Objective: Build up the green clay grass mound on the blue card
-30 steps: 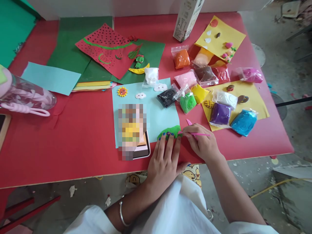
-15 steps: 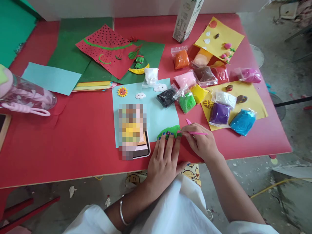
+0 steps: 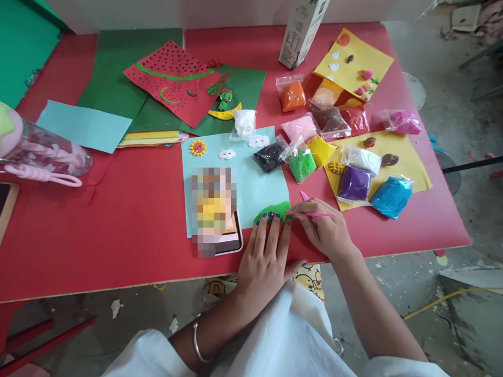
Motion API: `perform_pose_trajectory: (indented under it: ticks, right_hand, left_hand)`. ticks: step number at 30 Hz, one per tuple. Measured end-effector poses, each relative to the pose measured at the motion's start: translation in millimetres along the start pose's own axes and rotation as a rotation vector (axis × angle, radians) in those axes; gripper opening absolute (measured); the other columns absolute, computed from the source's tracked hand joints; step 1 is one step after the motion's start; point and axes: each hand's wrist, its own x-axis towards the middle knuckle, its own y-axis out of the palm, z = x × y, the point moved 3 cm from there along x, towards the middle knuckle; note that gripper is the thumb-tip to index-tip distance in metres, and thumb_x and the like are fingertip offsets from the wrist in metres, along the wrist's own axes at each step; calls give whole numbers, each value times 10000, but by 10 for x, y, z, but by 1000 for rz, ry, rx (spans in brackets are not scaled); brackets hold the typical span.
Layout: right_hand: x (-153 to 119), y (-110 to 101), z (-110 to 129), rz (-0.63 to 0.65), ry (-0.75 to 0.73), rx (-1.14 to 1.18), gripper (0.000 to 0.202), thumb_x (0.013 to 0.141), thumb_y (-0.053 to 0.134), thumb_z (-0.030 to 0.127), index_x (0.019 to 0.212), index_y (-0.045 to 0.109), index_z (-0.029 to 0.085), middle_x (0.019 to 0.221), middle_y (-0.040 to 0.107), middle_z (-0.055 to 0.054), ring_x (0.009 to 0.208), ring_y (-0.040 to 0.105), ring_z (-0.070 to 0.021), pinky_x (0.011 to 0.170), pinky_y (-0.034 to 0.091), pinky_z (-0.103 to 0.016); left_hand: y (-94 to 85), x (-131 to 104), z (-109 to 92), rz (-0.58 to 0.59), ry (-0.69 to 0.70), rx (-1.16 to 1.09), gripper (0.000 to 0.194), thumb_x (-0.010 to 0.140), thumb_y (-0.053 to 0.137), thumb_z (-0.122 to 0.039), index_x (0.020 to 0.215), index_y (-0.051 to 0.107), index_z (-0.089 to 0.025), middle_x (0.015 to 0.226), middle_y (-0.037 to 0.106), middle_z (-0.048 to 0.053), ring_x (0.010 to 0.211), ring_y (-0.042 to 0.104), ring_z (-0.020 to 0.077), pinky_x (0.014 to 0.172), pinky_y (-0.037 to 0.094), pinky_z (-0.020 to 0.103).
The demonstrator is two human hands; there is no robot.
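My left hand point(image 3: 265, 256) lies flat with its fingers spread, the fingertips on the lower edge of a green clay patch point(image 3: 281, 209). That patch is at the lower right corner of a light blue sheet point(image 3: 255, 183). A pink tool point(image 3: 320, 214) is pinched in my right hand point(image 3: 324, 225), its tip at the patch's right end. Another pink tip shows above my right fingers. The sheet also bears a clay sun point(image 3: 198, 147) and two white clouds point(image 3: 227, 154). On its lower left is a phone point(image 3: 230, 246), partly blurred out.
Bags of coloured clay point(image 3: 302, 165) lie right of the sheet, some on a yellow sheet point(image 3: 416, 167). A tall carton point(image 3: 301, 36) stands at the back. Decorated red paper point(image 3: 173, 78) lies back left; a clear bottle point(image 3: 58, 152) is at the far left.
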Motion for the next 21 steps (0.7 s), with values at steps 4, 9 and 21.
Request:
perform_pose_trajectory:
  ticks: [4, 9, 21]
  right_hand:
    - [6, -9, 4, -15, -5, -10, 125, 949, 441, 120, 948, 492, 234, 737, 654, -11, 605, 612, -154, 734, 572, -339]
    - [2, 1, -1, 2, 9, -11, 130, 955, 434, 135, 937, 498, 246, 742, 659, -7, 606, 620, -156, 735, 575, -351]
    - [-6, 14, -5, 5, 2, -3, 121, 947, 458, 119, 936, 497, 234, 750, 659, -10, 623, 613, -147, 742, 577, -342]
  left_hand:
    - [-5, 1, -2, 9, 6, -2, 663, 908, 459, -572, 1377, 482, -105, 1355, 548, 145, 1305, 454, 315, 1060, 403, 405]
    - [-16, 5, 2, -5, 5, -9, 657, 912, 456, -565, 1372, 487, -97, 1351, 552, 155, 1289, 472, 316, 1049, 415, 407]
    - [-5, 2, 1, 9, 3, 4, 645, 913, 448, -572, 1365, 497, -115, 1350, 556, 140, 1299, 466, 311, 1049, 420, 403]
